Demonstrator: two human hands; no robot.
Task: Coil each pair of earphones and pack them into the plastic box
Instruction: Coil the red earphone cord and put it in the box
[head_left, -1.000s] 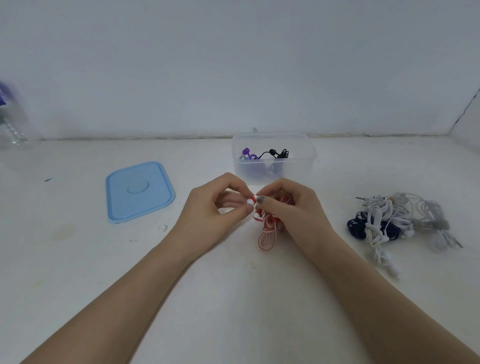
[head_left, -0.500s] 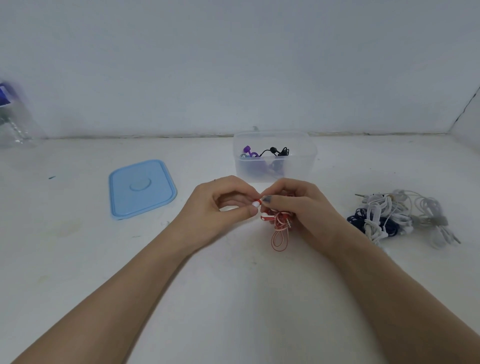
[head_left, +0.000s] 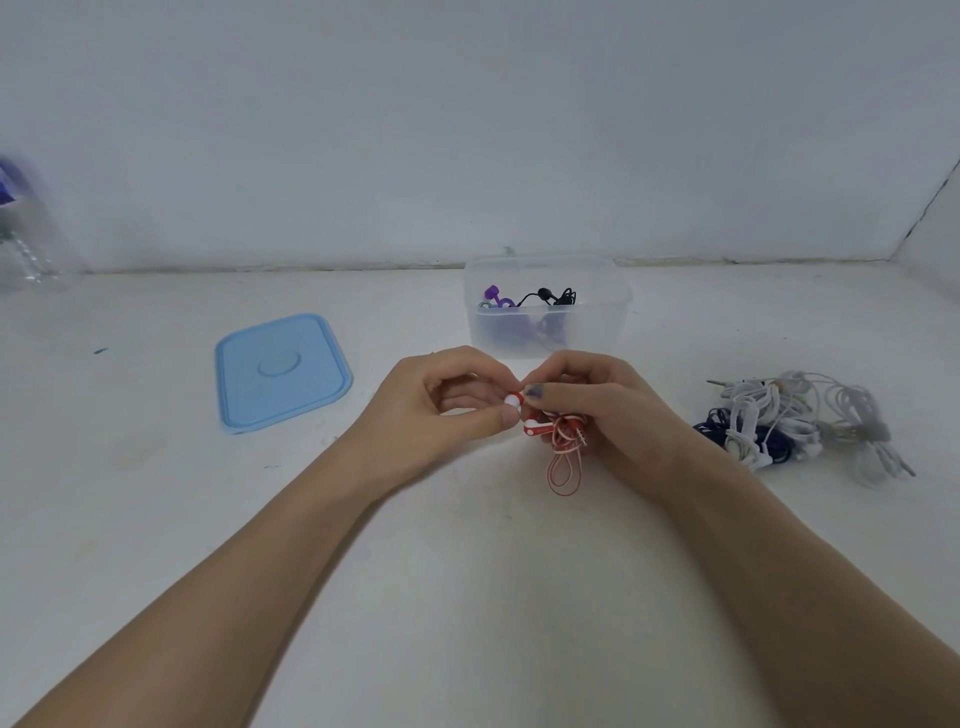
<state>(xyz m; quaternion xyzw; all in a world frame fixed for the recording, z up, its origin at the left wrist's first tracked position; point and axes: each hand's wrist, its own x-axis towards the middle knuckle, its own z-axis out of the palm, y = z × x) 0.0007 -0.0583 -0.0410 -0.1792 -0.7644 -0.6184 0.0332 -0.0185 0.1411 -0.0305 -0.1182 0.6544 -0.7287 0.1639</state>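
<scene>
Coiling red earphones (head_left: 563, 441), frame centre. My left hand (head_left: 441, 405) pinches earbud, right hand (head_left: 597, 410) grips coil. Next, I think: tuck end, drop in box (head_left: 545, 312), upper centre.

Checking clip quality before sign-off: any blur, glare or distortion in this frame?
Head view: light is soft and even, with no glare. The hands, the red earphones and the plastic box are sharp. Only the clear bottle at the left edge is smeared. Wide-angle distortion bends the wall corner at right.
</scene>
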